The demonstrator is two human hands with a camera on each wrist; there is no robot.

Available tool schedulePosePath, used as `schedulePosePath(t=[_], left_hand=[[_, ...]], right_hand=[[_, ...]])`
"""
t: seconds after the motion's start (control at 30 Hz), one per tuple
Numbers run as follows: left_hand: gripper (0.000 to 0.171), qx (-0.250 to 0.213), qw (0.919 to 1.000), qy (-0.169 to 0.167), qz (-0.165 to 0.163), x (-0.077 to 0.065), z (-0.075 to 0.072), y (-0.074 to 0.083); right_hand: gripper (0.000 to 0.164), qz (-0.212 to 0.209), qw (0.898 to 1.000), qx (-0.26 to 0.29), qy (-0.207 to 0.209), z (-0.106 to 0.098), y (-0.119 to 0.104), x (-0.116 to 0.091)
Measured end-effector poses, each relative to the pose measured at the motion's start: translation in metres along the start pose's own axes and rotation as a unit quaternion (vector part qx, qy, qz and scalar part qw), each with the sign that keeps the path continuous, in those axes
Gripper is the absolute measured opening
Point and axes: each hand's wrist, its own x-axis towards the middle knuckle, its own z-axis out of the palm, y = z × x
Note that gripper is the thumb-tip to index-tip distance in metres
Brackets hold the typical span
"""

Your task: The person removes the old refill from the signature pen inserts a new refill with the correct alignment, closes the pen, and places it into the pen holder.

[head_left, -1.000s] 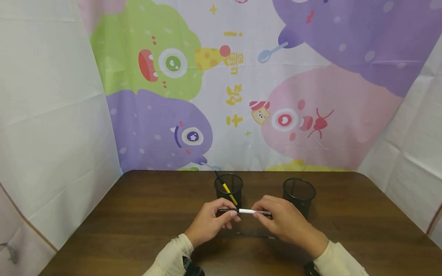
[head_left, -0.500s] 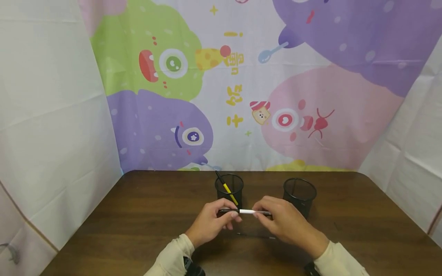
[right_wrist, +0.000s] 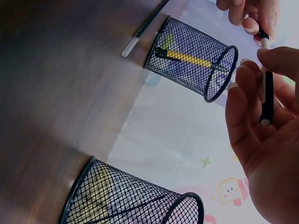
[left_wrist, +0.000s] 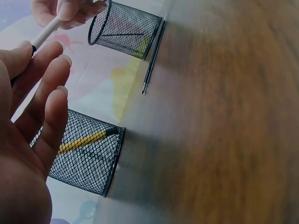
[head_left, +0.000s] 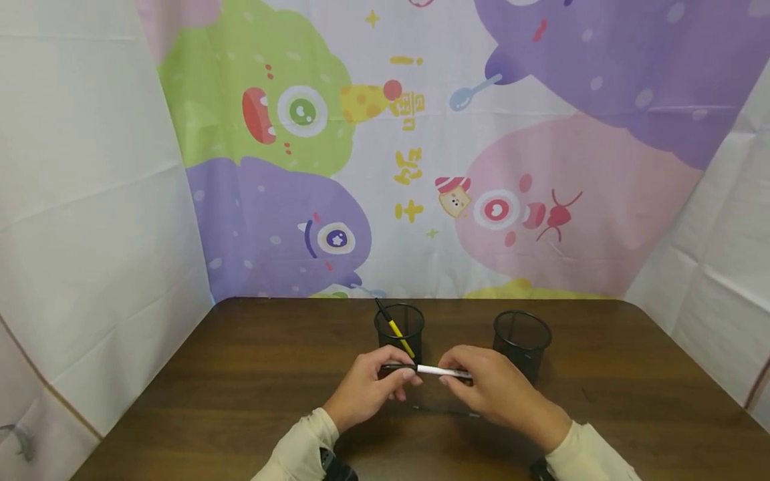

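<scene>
My left hand (head_left: 367, 384) pinches the black end of a white and black pen (head_left: 428, 369) between thumb and index finger. Its other fingers are spread loosely in the left wrist view. From the other side, my right hand (head_left: 493, 384) grips the pen's white barrel, and a black clip-like strip (right_wrist: 266, 98) runs along the end toward the palm. The pen is held nearly level above the table. Below it on the wood lies a thin dark pen refill (left_wrist: 153, 60), its metal tip visible in the left wrist view.
Behind my left hand stands a black mesh pen cup (head_left: 385, 339) with a yellow and black pen (head_left: 395, 328) leaning in it. A second mesh cup (head_left: 519, 354) stands behind my right hand. A printed cloth (head_left: 415, 254) hangs at the far edge of the brown table (head_left: 252, 374).
My right fingers have shifted on the pen, so more of its white barrel shows and its right end tips slightly lower. The left hand has stayed in place.
</scene>
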Motion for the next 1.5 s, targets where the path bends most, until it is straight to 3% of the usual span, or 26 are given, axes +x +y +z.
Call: schedulePosePath(t=[0.57,0.87,1.1,1.23,1.5], left_hand=[[0.014,0.002,1.0000,-0.007,0.005,0.0004,-0.0001,-0.0005],[0.014,-0.001,0.9998,-0.010,0.015,-0.0002,-0.0002,-0.0002],[0.016,0.006,1.0000,-0.005,0.004,0.0007,-0.0009,-0.0004],[0.016,0.008,1.0000,-0.006,-0.002,-0.0005,-0.0004,-0.0010],[0.015,0.009,0.9999,-0.005,-0.002,-0.0004,-0.0003,0.0004]], right_hand=[[0.003,0.013,1.000,0.005,-0.019,-0.0010,-0.0001,-0.0012],[0.006,0.003,1.000,0.007,-0.016,0.0003,-0.0004,-0.0015],[0.013,0.052,0.997,0.026,-0.052,-0.0013,-0.0029,-0.0014],[0.021,0.054,0.996,0.029,-0.062,-0.0011,-0.0028,-0.0028],[0.019,0.032,0.999,0.015,-0.032,0.0011,-0.0021,-0.0028]])
